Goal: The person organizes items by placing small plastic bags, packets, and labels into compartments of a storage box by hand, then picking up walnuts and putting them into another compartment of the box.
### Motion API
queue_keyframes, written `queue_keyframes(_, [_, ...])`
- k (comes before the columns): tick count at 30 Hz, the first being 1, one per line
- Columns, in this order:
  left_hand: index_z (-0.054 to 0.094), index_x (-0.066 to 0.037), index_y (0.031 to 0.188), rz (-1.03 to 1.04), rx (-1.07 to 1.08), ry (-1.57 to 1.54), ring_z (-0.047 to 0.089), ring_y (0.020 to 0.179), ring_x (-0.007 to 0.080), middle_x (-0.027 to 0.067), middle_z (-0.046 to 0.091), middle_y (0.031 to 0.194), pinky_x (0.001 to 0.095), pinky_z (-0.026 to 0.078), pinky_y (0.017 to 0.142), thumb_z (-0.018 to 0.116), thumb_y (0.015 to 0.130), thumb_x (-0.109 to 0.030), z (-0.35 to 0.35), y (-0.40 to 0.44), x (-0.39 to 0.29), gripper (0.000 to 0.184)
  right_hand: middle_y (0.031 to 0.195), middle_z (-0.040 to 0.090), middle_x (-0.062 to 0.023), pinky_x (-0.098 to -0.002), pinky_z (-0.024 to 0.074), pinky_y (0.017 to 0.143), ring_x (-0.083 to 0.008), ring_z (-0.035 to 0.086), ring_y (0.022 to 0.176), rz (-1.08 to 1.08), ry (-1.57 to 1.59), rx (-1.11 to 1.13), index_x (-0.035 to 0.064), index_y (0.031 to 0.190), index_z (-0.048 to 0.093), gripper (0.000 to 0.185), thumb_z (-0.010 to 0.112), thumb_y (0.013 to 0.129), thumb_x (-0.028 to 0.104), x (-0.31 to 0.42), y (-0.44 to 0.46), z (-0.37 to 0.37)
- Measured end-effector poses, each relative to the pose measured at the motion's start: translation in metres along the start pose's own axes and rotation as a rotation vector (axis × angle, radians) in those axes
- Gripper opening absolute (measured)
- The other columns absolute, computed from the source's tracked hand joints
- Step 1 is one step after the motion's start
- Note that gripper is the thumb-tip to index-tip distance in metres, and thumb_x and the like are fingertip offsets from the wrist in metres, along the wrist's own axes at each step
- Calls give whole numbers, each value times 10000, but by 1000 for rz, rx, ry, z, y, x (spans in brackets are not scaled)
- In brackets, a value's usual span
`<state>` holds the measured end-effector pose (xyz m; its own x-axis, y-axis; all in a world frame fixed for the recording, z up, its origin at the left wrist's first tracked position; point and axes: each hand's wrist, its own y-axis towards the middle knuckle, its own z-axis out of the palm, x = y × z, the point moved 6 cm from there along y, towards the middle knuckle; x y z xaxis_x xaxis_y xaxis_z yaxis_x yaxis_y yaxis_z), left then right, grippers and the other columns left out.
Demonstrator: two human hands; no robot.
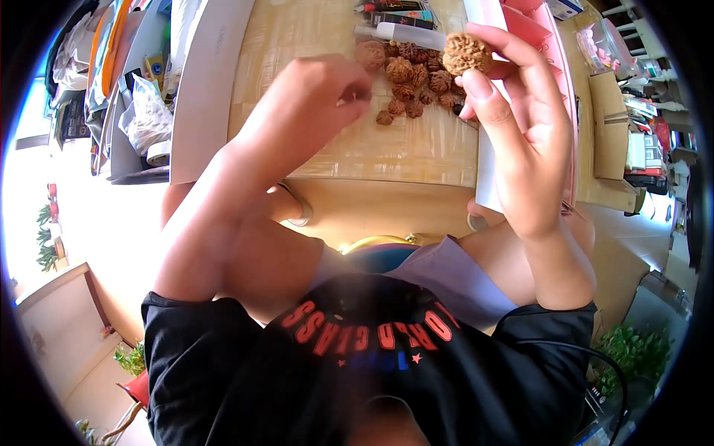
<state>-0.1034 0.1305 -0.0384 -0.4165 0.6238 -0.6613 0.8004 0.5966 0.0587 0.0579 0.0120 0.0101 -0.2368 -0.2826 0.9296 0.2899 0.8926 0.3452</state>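
Between the thumb and fingertips of my right hand (pixel 524 126), a light brown, deeply ridged walnut (pixel 467 54) is held up above the right side of the table. My left hand (pixel 323 89) hovers over the table with its fingers curled inward. Something small and pale shows at its fingertips, but I cannot make out what it is. A pile of reddish-brown walnuts (pixel 405 91) in several sizes lies between the two hands. One pinkish-brown walnut (pixel 370 54) sits right beside my left knuckles; I cannot tell whether they touch.
Behind the pile lie a white tube (pixel 409 34) and dark packets (pixel 398 10). A white panel (pixel 212 82) borders the table's left side. To the right stand a pink compartment tray (pixel 532 18) and a cardboard box (pixel 610 123). A plastic bag (pixel 149 115) hangs at left.
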Motion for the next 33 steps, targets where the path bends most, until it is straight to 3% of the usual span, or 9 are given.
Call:
queue_keyframes(4, [702,8,1046,-2,49,26,664,867,319,154,681,979,389,522,799,764,878,-145,14,0,5,236,1091,649,-26,-231,461,790,-67,540,856,52,-26,33,6,1374,579,365,624,1028,115,-7,-1,5])
queue_keyframes(10, [700,-13,1050,30,-44,106,660,884,325,145,665,959,393,520,810,794,865,-199,12,2,-2,278,1096,661,-33,-236,470,809,-64,559,874,122,-43,49,19,1379,582,356,602,1043,136,-13,-1,7])
queue_keyframes(16, [675,-98,1232,156,-349,162,632,1070,353,139,618,1190,428,520,907,791,843,-99,-7,13,2,406,1134,659,-44,-240,495,833,-68,584,928,206,-14,39,8,1355,573,321,597,1052,109,-19,-1,4])
queue_keyframes(17, [637,-148,1326,150,-329,153,604,1150,377,136,567,1305,443,514,966,774,841,-54,-4,13,1,512,1153,650,-46,-245,504,840,-71,587,937,193,15,47,3,1343,570,307,603,1052,92,-19,1,5])
queue_keyframes(19, [623,-157,1351,145,-281,142,605,1151,396,135,561,1316,458,510,990,763,842,-47,6,16,9,539,1218,640,-71,-260,512,892,-102,614,1065,232,-7,75,1,1325,576,298,609,1035,59,-20,0,6])
queue_keyframes(23, [633,-110,1275,86,-251,138,606,1156,361,131,633,1210,447,515,970,746,847,-68,12,22,15,445,1240,628,-84,-270,523,900,-114,620,1072,235,24,70,-8,1330,564,318,620,1022,43,-20,0,6])
queue_keyframes(27, [637,-79,1226,-2,-256,112,684,1022,336,139,699,1101,413,546,922,774,857,-102,5,24,18,394,1194,639,-81,-308,534,879,-142,631,1084,230,107,14,-17,1369,541,364,595,1018,62,-23,-1,7])
queue_keyframes(30, [642,-41,1244,-127,-199,-352,719,1008,238,122,732,1111,355,556,921,794,886,-117,-13,12,-3,397,1253,632,-138,-334,539,896,-202,658,1097,61,135,-72,-41,1390,479,378,556,1027,29,-7,1,-1])
queue_keyframes(33, [649,0,1275,-39,-174,-498,695,1072,158,110,736,1156,321,547,946,794,913,-117,-24,5,-19,407,1231,612,-147,-349,540,960,-201,623,1138,-169,138,-68,-48,1387,457,399,589,1013,-4,16,-4,-6])
